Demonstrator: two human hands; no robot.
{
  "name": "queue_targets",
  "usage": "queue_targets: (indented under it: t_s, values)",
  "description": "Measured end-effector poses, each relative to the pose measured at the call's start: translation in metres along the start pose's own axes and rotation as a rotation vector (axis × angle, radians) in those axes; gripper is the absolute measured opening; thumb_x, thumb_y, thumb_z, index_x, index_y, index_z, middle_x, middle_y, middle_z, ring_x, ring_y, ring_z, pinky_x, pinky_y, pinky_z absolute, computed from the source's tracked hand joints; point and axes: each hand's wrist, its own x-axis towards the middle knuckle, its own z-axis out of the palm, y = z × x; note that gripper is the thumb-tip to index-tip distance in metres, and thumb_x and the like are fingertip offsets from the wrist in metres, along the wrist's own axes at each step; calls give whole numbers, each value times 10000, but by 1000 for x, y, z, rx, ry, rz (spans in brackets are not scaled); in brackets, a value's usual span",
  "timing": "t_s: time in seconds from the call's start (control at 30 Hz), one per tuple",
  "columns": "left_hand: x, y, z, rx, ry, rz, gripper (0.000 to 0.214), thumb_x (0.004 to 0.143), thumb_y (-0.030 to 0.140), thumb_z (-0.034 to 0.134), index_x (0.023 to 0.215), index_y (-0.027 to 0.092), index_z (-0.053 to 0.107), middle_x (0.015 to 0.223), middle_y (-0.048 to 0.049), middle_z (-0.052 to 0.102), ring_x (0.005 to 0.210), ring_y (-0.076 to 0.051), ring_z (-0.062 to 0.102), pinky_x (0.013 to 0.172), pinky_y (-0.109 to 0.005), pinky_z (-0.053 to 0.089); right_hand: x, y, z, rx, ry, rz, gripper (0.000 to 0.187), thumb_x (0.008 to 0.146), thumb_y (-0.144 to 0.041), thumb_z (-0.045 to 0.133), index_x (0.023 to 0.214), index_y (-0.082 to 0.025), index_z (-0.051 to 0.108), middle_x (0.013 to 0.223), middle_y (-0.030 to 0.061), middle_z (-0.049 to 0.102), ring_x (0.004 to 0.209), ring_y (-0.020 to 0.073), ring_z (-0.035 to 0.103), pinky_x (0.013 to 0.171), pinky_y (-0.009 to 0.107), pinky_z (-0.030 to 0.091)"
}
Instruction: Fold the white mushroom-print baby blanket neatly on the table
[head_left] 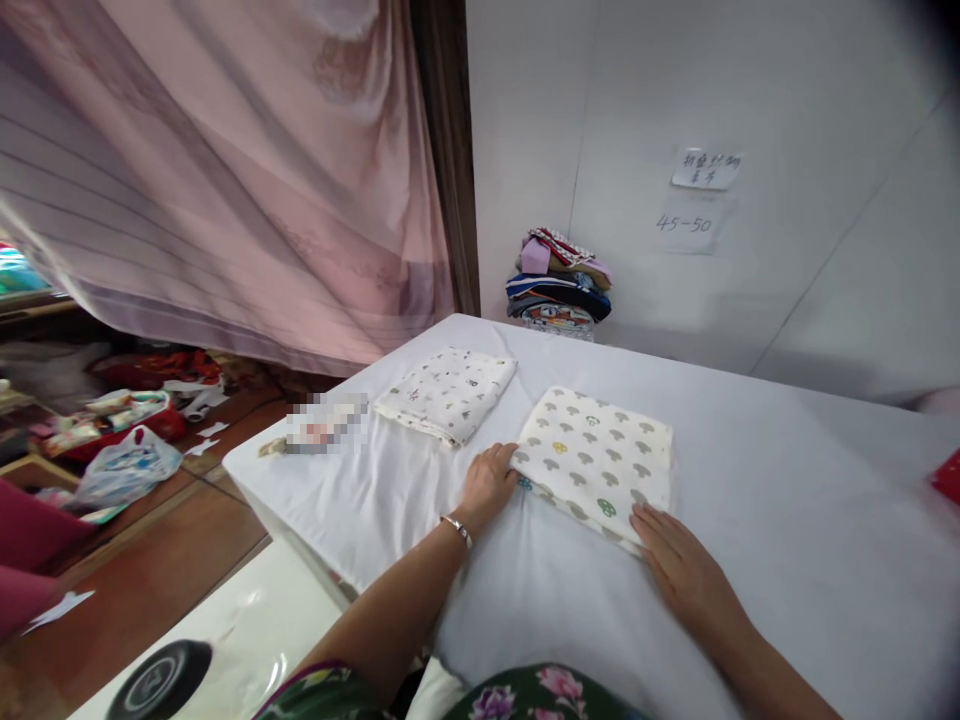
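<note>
A folded white cloth with a grey mushroom print lies flat on the white-covered table in front of me. At its left corner my left hand rests with the fingertips against the edge, a bracelet on the wrist. My right hand lies nearly flat, its fingers stretched over the near right corner of the same cloth. Farther left is a second folded white cloth with a small scattered print, apart from both hands.
A blurred-out item lies near the table's left edge. Stacked folded fabrics stand beyond the far edge, by the wall. A pink curtain hangs at left. A white surface with a black round object is at lower left.
</note>
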Motion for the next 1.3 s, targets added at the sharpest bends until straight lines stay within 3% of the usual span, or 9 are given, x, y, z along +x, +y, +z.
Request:
queue_targets:
  t_s: [0.13,0.27,0.4,0.57,0.7,0.83,1.0,1.13,1.3]
  values:
    - [0,-5,-1,-62,4,6,412,778,157,482,1183,212,532,1099,-46,609,1035,-209,548,927,-341,397,4,-6,-3,-11,-3,1,518,905,-217,458,1405,-147,338,1296,109,546,1223,227,477,1012,415,411]
    - [7,-10,-8,-292,-50,-27,465,710,118,528,1167,203,557,1160,-43,594,1026,-184,570,903,-303,455,4,-9,-4,-15,-31,7,588,895,-298,489,1429,-145,295,1349,115,493,1251,244,445,1010,418,414]
    - [24,8,-15,-436,25,57,492,706,67,485,1175,193,559,1317,-55,501,1191,-179,481,979,-298,431,5,-8,-1,-37,-26,13,582,908,-255,458,1446,-162,257,1343,109,501,1234,235,466,993,417,428]
    - [47,43,-6,-168,-13,336,419,832,217,474,1250,210,512,1446,-67,361,1345,-221,291,1113,-437,242,6,-7,-1,-45,-24,16,597,902,-225,453,1456,-189,233,1340,95,507,1214,218,488,967,395,456]
    - [51,43,13,54,-185,264,554,873,480,428,1366,234,376,1484,-76,291,1381,-270,198,1094,-538,193,2,-6,-6,-5,-56,31,624,889,-202,464,1461,-202,214,1373,88,469,1250,215,450,987,403,448]
    - [50,35,17,102,-254,242,607,881,534,359,1413,251,290,1513,-57,220,1397,-247,144,1099,-520,183,8,-7,-20,104,-101,82,595,887,-246,490,1441,-249,274,1371,64,474,1242,217,460,991,410,452]
    - [67,54,5,138,-327,202,598,851,570,390,1359,257,378,1489,-78,280,1382,-279,185,1086,-573,151,63,-11,-33,274,-71,232,510,919,-308,442,1416,-258,334,1396,50,444,1311,232,362,1048,442,389]
    - [88,68,10,158,-172,241,566,881,552,345,1340,226,407,1498,-95,253,1391,-263,158,1104,-538,116,108,-5,-13,263,-155,349,540,929,-410,386,1408,-165,349,1474,115,299,1371,272,213,1086,514,278]
    - [94,54,35,105,-202,200,604,876,535,367,1400,239,314,1512,-89,216,1398,-272,129,1095,-550,127,98,5,23,207,-420,437,616,921,-513,317,1371,-102,406,1455,161,318,1369,279,220,1094,510,219]
